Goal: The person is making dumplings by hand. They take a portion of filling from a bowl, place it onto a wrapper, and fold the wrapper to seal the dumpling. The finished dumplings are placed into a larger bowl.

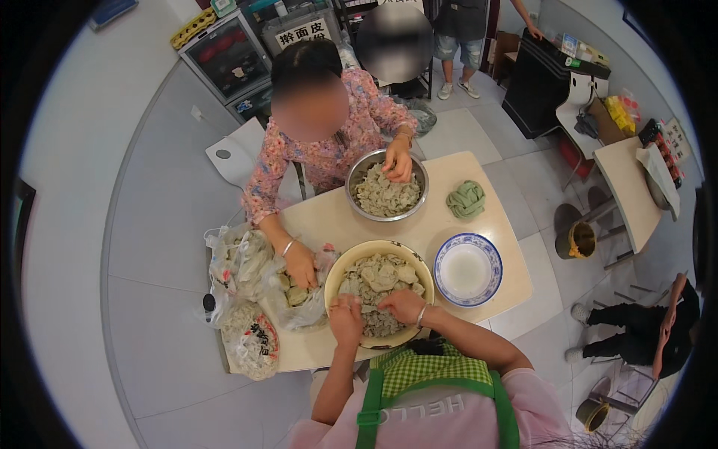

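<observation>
Head view takes in a pale tabletop (516,288) across the middle of the frame. Behind it, upper centre, sits a co-worker (366,105) in a floral top, one hand over a steel bowl, the other at an open plastic bag. At lower centre stands a cream basin (330,292) heaped with grey-green pieces (380,275). Above it is the steel bowl (425,187), holding similar pieces; right of the basin is a blue-rimmed bowl (490,273). The open plastic bag (299,303) lies left of the basin, with a filled bag (250,344) at its lower left. Over the basin, the person's left hand (346,320) and right hand (404,307) have curled fingers near the pieces; whether either grips one, I cannot tell. Right of centre lies a folded green cloth (466,200). Smallest is a bracelet (422,315) on the right wrist.
</observation>
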Demonstrator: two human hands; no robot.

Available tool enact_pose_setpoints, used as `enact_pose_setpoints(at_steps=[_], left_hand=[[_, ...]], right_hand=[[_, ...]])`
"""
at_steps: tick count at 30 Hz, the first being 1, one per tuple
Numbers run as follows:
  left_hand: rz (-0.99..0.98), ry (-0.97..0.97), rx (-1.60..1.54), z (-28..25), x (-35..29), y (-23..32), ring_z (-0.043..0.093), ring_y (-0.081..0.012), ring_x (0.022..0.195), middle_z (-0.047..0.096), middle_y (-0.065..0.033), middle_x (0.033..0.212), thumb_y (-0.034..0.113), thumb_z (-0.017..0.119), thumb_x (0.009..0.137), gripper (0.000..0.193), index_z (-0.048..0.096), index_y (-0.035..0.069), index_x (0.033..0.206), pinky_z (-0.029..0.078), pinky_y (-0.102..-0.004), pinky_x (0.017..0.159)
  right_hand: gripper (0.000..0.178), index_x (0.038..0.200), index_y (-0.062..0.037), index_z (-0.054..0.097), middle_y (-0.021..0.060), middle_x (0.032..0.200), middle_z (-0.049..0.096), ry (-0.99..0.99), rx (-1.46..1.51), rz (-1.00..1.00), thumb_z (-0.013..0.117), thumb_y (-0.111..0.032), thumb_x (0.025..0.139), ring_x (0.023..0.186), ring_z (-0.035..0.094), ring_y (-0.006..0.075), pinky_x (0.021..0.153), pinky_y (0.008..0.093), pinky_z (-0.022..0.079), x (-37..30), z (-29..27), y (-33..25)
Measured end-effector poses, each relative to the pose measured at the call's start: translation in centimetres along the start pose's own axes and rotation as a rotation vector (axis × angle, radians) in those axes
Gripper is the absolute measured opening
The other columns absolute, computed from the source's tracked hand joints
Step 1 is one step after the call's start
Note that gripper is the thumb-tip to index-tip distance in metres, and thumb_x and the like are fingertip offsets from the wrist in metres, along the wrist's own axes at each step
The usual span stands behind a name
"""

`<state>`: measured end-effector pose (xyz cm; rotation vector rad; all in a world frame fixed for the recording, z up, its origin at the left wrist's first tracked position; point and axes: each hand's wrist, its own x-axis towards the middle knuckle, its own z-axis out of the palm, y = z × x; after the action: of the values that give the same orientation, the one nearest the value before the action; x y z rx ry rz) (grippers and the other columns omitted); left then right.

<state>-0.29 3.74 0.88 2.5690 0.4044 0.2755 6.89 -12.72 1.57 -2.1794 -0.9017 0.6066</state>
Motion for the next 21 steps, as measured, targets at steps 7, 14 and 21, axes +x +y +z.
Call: enact_pose_setpoints(at_steps=[7, 14, 21], left_hand=[[-0.241, -0.262, 0.312, 3.6, 3.6, -1.1, 0.057, -0.0347, 0.077, 0.055, -0.0238, 0.084, 0.013, 0.056, 0.075, 0.023, 0.048, -0.002, 0.091, 0.045, -0.0416, 0.069], [-0.150, -0.105, -0.059, 1.4, 2.4, -0.8, 0.058, -0.0315, 0.076, 0.057, -0.0181, 0.085, 0.008, 0.061, 0.070, 0.033, 0.047, -0.002, 0.099, 0.045, -0.0389, 0.067], [-0.265, -0.154, -0.275, -1.9, -0.3, 3.3, 0.055, -0.0206, 0.060, 0.058, -0.0134, 0.068, 0.014, 0.067, 0.067, 0.038, 0.056, 0.000, 0.100, 0.044, -0.0298, 0.056]], right_hand=[[0.033, 0.105, -0.0106, 0.055, 0.0123, 0.087, 0.056, 0.007, -0.217, 0.030, 0.051, -0.004, 0.074, 0.080, 0.054, 0.0295, 0.071, 0.0391, 0.044, 1.8, 1.9, 0.3], [0.029, 0.100, -0.0004, 0.055, 0.0150, 0.088, 0.056, 0.225, -0.025, 0.057, 0.056, -0.012, 0.073, 0.084, 0.052, 0.0273, 0.072, 0.0371, 0.042, 1.3, 0.7, -1.4], [0.028, 0.099, -0.0047, 0.056, 0.0123, 0.078, 0.060, 0.213, 0.507, 0.012, 0.060, -0.019, 0.075, 0.069, 0.058, 0.0214, 0.062, 0.0312, 0.045, 1.8, 1.8, -1.5]])
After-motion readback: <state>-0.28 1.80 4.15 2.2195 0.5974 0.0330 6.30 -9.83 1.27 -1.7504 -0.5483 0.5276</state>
